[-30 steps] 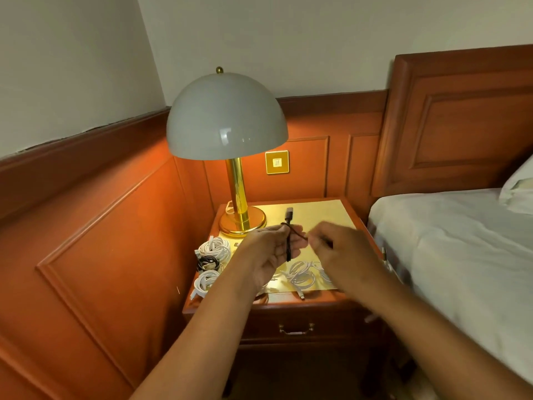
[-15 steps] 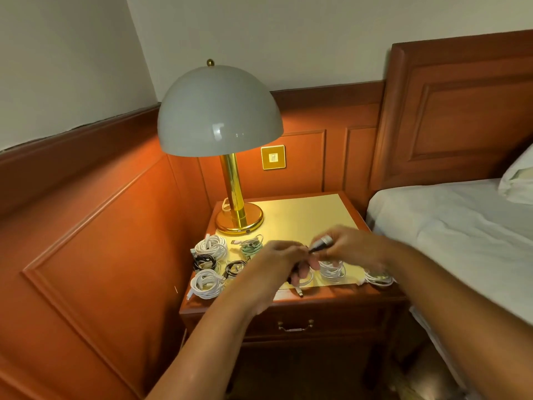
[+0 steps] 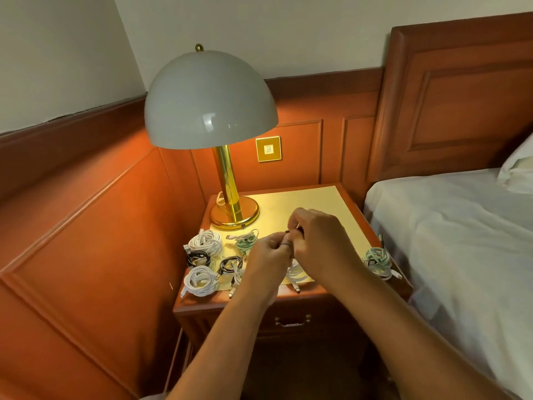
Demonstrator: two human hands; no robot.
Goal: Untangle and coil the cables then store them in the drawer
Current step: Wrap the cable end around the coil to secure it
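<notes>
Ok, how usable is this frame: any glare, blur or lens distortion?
Head view: warm light pools under the lamp, whose shade carries a small glare spot; the wide lens bows the headboard; the black cable pinched between left hand and right hand is too small to resolve.

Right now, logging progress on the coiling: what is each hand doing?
Left hand: fingers curled, pinching the black cable.
Right hand: fingers curled, pinching the same black cable above the nightstand.
</notes>
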